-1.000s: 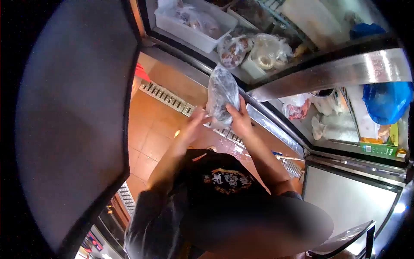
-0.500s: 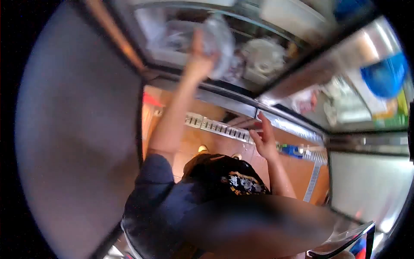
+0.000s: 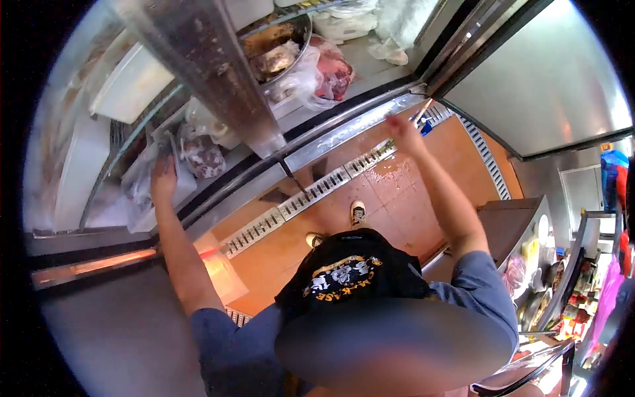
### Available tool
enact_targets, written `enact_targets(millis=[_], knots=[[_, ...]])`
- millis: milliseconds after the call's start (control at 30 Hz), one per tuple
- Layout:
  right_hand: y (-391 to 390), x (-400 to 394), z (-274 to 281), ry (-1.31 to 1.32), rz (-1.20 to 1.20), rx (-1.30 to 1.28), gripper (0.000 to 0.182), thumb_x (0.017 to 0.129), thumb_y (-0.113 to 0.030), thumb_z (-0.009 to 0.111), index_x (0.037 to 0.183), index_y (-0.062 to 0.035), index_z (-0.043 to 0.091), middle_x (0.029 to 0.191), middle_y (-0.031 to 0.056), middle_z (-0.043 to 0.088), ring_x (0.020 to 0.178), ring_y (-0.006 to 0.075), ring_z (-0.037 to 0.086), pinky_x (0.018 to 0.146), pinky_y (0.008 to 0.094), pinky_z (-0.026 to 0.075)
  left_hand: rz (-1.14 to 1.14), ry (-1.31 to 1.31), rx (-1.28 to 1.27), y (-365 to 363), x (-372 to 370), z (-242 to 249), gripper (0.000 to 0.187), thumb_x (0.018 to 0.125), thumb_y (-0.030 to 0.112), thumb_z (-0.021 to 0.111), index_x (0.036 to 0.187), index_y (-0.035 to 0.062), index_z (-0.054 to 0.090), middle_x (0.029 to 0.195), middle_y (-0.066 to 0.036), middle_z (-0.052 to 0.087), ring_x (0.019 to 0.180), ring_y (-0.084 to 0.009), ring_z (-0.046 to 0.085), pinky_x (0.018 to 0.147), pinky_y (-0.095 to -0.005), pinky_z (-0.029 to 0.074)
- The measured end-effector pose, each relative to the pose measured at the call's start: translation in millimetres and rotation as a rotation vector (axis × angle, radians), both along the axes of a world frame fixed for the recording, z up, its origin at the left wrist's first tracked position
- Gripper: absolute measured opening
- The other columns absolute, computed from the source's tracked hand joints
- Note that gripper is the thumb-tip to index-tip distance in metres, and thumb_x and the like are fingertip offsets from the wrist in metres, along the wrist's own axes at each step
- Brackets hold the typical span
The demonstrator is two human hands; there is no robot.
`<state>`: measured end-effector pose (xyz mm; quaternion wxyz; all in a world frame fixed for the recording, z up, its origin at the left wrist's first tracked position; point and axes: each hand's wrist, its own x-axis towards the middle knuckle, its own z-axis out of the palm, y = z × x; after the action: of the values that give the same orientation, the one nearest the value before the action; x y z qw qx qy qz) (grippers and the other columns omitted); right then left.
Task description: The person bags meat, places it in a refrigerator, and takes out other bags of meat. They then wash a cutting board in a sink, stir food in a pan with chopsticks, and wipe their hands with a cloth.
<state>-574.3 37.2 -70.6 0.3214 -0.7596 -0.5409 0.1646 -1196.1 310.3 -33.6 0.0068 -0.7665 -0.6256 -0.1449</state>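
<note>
Left hand (image 3: pixel 163 180): raised at the left of the frame, pressed onto a clear bag (image 3: pixel 147 182) on the fridge shelf (image 3: pixel 99 212); grip cannot be told.
Right hand (image 3: pixel 401 126): held upper centre, near the fridge sill (image 3: pixel 344 132), fingers loosely spread, nothing held.
Bag: laid beside a meat bag (image 3: pixel 202 155).

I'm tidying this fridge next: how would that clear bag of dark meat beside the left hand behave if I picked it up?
The clear bag of meat looks crumpled and loosely filled, so it would probably sag and shift, not hold its shape. Its thin, shiny plastic may be slick. It lies among other bags beside the left hand on the shelf, so neighbours might drag along.
</note>
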Motion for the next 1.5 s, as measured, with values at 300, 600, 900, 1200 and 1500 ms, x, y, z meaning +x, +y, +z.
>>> enact_targets(millis=[300,600,900,1200,1500], knots=[[195.9,159.2,-10.9,-0.586,-0.282,0.233,0.027,0.075,-0.017,0.059,0.099,-0.0050,0.057,0.099,0.0189,0.059,0.096,0.0394,0.055,0.081,0.0461,0.047,-0.150,-0.576,0.422,-208.3,89.7,-25.0,0.030,0.086,0.009,0.058,0.114,-0.0020,0.053,0.115,-0.016,0.055,0.109,-0.0300,0.050,0.094,-0.0382,0.038],[209.5,127.2,-5.3,-0.657,-0.223,0.185,0.040,0.071,-0.023,0.065,0.106,-0.0130,0.048,0.108,0.0183,0.049,0.094,0.0439,0.053,0.079,0.0485,0.048,0.540,-0.995,-0.087,-383.4,121.2,-136.0,0.021,0.087,0.005,0.056,0.105,-0.0050,0.058,0.095,-0.011,0.061,0.087,-0.0176,0.059,0.077,-0.0268,0.048],[177.6,85.1,17.1,0.982,-0.082,0.332,0.038,0.080,-0.016,0.062,0.114,-0.0028,0.055,0.105,0.0151,0.060,0.090,0.0235,0.060,0.075,0.0346,0.050,0.299,-1.145,-0.165,-329.2,169.3,-120.3,0.017,0.089,0.010,0.057,0.100,-0.0017,0.061,0.090,-0.007,0.063,0.083,-0.0126,0.057,0.076,-0.0243,0.046],[40.4,-38.5,65.8,1.549,0.215,0.199,0.037,0.091,-0.018,0.052,0.122,0.0006,0.046,0.108,0.0121,0.060,0.087,0.0219,0.064,0.062,0.0271,0.053,-0.112,-1.090,-0.498,-259.1,259.5,-60.0,0.020,0.090,0.016,0.058,0.101,0.0006,0.063,0.095,-0.005,0.064,0.086,-0.0119,0.057,0.077,-0.0236,0.045],[-72.4,-89.7,49.7,1.144,-0.023,0.212,0.036,0.091,-0.009,0.054,0.125,-0.0010,0.045,0.110,0.0090,0.057,0.092,0.0155,0.058,0.076,0.0310,0.054,-0.558,-1.490,-1.069,-251.8,379.8,5.4,0.035,0.087,0.017,0.063,0.114,-0.0022,0.053,0.096,-0.006,0.062,0.081,-0.0097,0.058,0.069,-0.0218,0.047]])
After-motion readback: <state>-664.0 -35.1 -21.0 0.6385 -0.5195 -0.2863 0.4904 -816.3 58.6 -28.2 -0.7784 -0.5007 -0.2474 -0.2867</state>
